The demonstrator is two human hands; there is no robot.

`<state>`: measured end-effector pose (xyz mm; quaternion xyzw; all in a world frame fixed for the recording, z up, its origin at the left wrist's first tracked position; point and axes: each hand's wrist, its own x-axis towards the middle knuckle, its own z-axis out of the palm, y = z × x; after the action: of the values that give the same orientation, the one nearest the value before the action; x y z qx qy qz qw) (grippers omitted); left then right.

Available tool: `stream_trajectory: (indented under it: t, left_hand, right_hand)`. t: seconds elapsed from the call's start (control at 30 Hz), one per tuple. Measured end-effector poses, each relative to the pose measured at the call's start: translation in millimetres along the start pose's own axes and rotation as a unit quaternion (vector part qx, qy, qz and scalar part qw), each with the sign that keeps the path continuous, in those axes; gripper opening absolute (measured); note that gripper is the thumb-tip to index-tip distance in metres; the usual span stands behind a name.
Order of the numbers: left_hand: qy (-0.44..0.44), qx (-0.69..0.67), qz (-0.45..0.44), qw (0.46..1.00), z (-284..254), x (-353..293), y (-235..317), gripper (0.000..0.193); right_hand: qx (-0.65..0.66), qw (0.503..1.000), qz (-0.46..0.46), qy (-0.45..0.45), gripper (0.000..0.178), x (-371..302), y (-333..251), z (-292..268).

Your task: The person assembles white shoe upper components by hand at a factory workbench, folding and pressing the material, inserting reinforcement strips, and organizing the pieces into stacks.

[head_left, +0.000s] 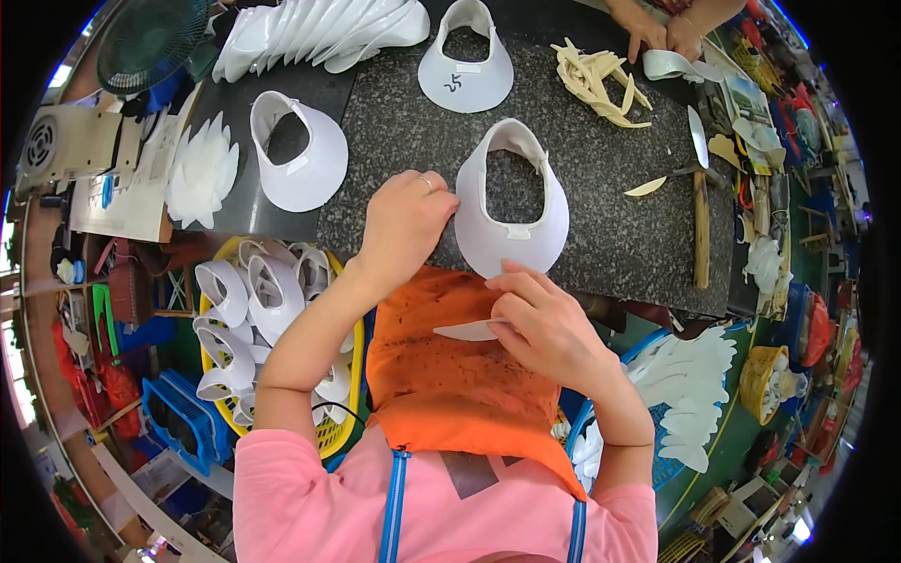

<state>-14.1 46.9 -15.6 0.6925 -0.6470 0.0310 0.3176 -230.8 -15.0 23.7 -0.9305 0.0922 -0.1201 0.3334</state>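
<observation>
A white curved upper piece shaped like a visor lies on the dark speckled stone slab in front of me. My left hand presses on its left edge with curled fingers. My right hand sits at the piece's near edge and pinches a thin white pointed strip over the orange apron on my lap.
Two more white visor-shaped pieces lie on the slab, with a fanned stack behind. Cream strips and a hammer lie to the right. Another person's hands work at the far edge. A yellow basket of white pieces stands to the left, a blue one to the right.
</observation>
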Motion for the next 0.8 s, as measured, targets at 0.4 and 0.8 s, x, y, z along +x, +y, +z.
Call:
stream_trajectory:
  t: [0.4, 0.8]
  left_hand:
    - [0.101, -0.121, -0.24, 0.958, -33, 25, -27, 0.008]
    - [-0.244, -0.358, -0.185, 0.882, -44, -47, 57, 0.029]
  right_hand:
    - [-0.008, 1.0, 0.022, 0.019, 0.011, -1, 5, 3]
    - [0.084, 0.99, 0.113, 0.027, 0.014, -16, 10, -22]
